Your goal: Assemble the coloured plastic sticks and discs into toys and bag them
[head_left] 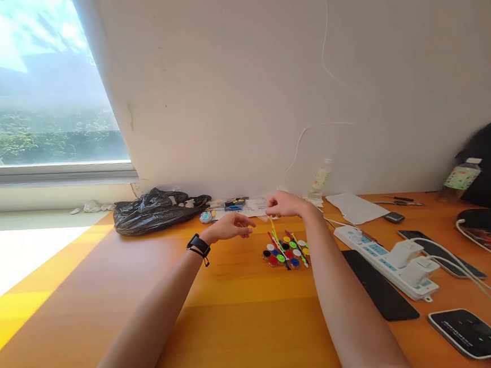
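Observation:
Several small paint pots (pixel 281 258) with red, blue, green, white, black and yellow lids stand bunched on the wooden table (pixel 223 327). Thin coloured sticks, like small paintbrushes, lie across them. Above the pots, my right hand (pixel 288 204) is closed in a pinch, and a thin yellow stick (pixel 273 228) hangs from its fingertips, its lower end near the pots. To the left is my left hand (pixel 231 226), palm down with fingers drawn together. A tiny yellow bit shows at its fingertips, too small to name. A black watch is on my left wrist.
A black plastic bag (pixel 156 212) lies by the wall, beside papers and small tools. On the right are a white power strip (pixel 385 261) with chargers, a black slab (pixel 379 287), phones, a white-edged device (pixel 472 333), cables and bottles (pixel 462 177).

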Action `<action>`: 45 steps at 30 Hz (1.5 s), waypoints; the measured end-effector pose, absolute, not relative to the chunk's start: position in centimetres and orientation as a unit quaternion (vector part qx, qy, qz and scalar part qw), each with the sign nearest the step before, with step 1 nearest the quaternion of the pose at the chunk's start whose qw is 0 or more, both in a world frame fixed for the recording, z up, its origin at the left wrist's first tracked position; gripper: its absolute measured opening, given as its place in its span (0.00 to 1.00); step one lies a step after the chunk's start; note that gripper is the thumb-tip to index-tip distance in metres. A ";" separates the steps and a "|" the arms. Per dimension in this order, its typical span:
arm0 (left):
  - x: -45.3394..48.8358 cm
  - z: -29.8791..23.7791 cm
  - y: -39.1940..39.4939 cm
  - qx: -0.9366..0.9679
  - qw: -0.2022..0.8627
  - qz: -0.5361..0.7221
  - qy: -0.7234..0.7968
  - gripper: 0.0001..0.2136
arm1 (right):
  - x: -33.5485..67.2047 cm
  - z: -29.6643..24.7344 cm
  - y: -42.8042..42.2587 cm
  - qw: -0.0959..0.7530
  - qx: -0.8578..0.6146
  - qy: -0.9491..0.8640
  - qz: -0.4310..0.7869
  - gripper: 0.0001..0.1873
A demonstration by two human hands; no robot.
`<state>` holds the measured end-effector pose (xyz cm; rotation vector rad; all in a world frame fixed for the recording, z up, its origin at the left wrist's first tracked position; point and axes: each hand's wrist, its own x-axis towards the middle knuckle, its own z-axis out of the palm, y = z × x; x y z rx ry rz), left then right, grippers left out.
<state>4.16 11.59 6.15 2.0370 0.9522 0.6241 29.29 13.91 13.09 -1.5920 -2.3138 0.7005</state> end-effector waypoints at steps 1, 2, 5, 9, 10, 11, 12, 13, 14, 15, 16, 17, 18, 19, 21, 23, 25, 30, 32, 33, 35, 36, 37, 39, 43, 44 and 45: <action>4.2 6.5 11.5 0.797 0.393 0.258 0.378 0.15 | 29.1 13.6 13.5 0.140 -0.538 -0.795 0.241 0.08; 4.2 6.9 11.4 0.792 0.391 0.272 0.382 0.16 | 28.8 13.9 13.1 0.159 -0.526 -0.798 0.248 0.08; 4.3 8.1 11.0 0.775 0.389 0.316 0.385 0.17 | 28.0 14.7 12.3 0.255 -0.460 -0.798 0.294 0.08; 4.2 9.8 10.1 0.758 0.405 0.354 0.370 0.18 | 26.7 15.1 11.6 0.382 -0.371 -0.772 0.347 0.11; 4.2 10.2 9.8 0.755 0.409 0.358 0.367 0.18 | 26.4 15.2 11.4 0.397 -0.361 -0.767 0.352 0.11; 4.1 10.6 9.5 0.753 0.411 0.364 0.363 0.17 | 26.1 15.3 11.3 0.409 -0.354 -0.762 0.357 0.11; 4.1 10.9 9.2 0.751 0.412 0.371 0.359 0.17 | 25.8 15.4 11.1 0.418 -0.349 -0.757 0.361 0.12; 4.1 11.2 9.0 0.750 0.412 0.378 0.352 0.17 | 25.5 15.5 11.0 0.426 -0.345 -0.753 0.364 0.12; 4.1 11.6 8.8 0.751 0.410 0.385 0.346 0.17 | 25.2 15.5 10.9 0.433 -0.341 -0.749 0.368 0.12; 4.1 11.9 8.6 0.753 0.406 0.390 0.339 0.17 | 25.0 15.6 10.9 0.439 -0.337 -0.744 0.374 0.12; 4.1 12.2 8.4 0.757 0.402 0.393 0.332 0.18 | 24.7 15.6 10.8 0.445 -0.332 -0.739 0.381 0.13; 4.1 12.4 8.3 0.761 0.398 0.394 0.326 0.20 | 24.5 15.7 10.8 0.450 -0.328 -0.735 0.387 0.13; 4.2 12.7 8.2 0.765 0.396 0.394 0.321 0.21 | 24.4 15.8 10.8 0.453 -0.324 -0.732 0.392 0.14; 4.2 12.9 8.1 0.767 0.394 0.394 0.317 0.23 | 24.3 15.9 10.7 0.455 -0.320 -0.731 0.396 0.13; 4.2 13.4 7.8 0.769 0.395 0.399 0.307 0.24 | 24.3 16.1 10.6 0.458 -0.315 -0.729 0.399 0.13; 4.1 13.9 7.5 0.767 0.393 0.409 0.300 0.25 | 24.4 16.4 10.4 0.463 -0.308 -0.730 0.398 0.13; 3.9 14.5 7.0 0.772 0.379 0.413 0.299 0.23 | 24.5 16.8 10.1 0.471 -0.299 -0.731 0.394 0.13; 3.4 15.6 5.9 0.804 0.309 0.401 0.312 0.18 | 24.5 17.7 9.1 0.479 -0.302 -0.730 0.383 0.09; 3.3 15.9 5.7 0.810 0.294 0.409 0.300 0.18 | 24.5 18.1 8.8 0.481 -0.305 -0.727 0.384 0.08; 3.2 15.9 5.7 0.812 0.289 0.414 0.292 0.18 | 24.5 18.2 8.6 0.482 -0.305 -0.726 0.385 0.08; 3.1 16.1 5.7 0.815 0.283 0.418 0.285 0.17 | 24.5 18.6 8.1 0.479 -0.300 -0.725 0.393 0.08; 3.0 16.2 5.6 0.815 0.280 0.418 0.287 0.16 | 24.6 18.8 7.9 0.476 -0.296 -0.727 0.397 0.07; 3.0 16.3 5.6 0.814 0.277 0.419 0.292 0.16 | 24.6 19.0 7.6 0.472 -0.292 -0.730 0.400 0.07; 3.1 16.5 5.4 0.810 0.269 0.428 0.297 0.14 | 24.8 19.4 7.0 0.465 -0.285 -0.739 0.395 0.07; 3.2 16.8 5.1 0.798 0.264 0.458 0.290 0.14 | 25.1 20.1 5.8 0.458 -0.275 -0.766 0.357 0.07; 3.3 16.9 5.1 0.796 0.265 0.463 0.288 0.15 | 25.2 20.2 5.5 0.456 -0.272 -0.774 0.346 0.07; 3.3 17.0 5.0 0.795 0.265 0.465 0.286 0.15 | 25.2 20.4 5.3 0.454 -0.269 -0.780 0.336 0.07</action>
